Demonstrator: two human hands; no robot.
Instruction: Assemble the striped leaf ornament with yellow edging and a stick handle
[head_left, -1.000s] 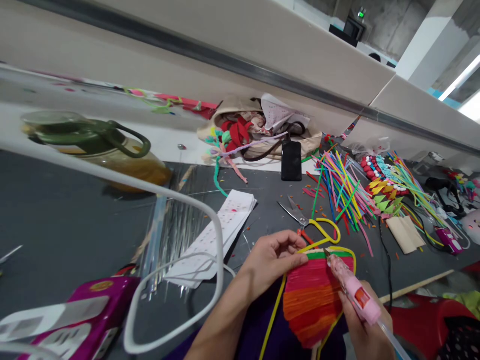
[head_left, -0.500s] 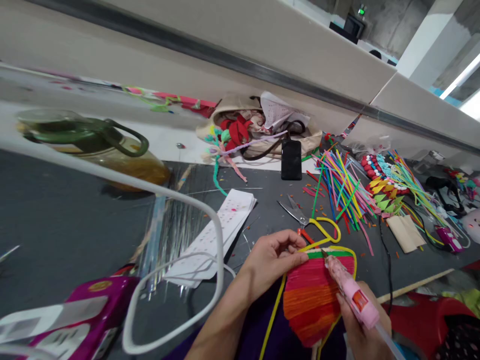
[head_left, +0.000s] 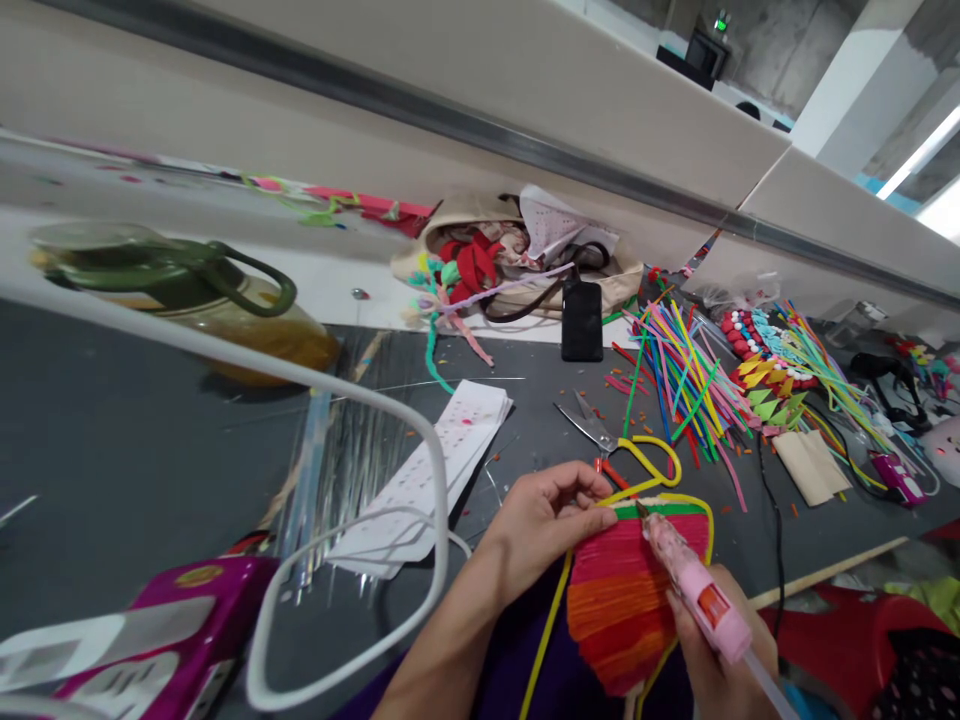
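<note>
My left hand (head_left: 559,515) pinches the top left corner of a fan-shaped craft piece (head_left: 619,610), with red, orange and pink bands and a green strip near its top edge. A yellow pipe cleaner (head_left: 553,615) runs around the piece's border and passes by my left fingers. My right hand (head_left: 724,645) is wrapped round a pink hot glue gun (head_left: 697,585). Its nozzle points at the green strip, close to my left thumb; whether it touches is hard to tell. Just beyond the piece lie yellow-handled scissors (head_left: 649,460).
Colourful pipe cleaners (head_left: 686,370) are heaped at the right, near a black phone (head_left: 582,320) and a cloth bag (head_left: 465,215). White paper strips (head_left: 442,470) lie left of my hands. A white cable (head_left: 439,500) loops in front, beside a purple box (head_left: 202,610) and a green-lidded jug (head_left: 277,345).
The glue gun's nozzle has slid slightly left along the green strip, toward my left thumb, and my right hand moved with it. My left hand has stayed in place.
</note>
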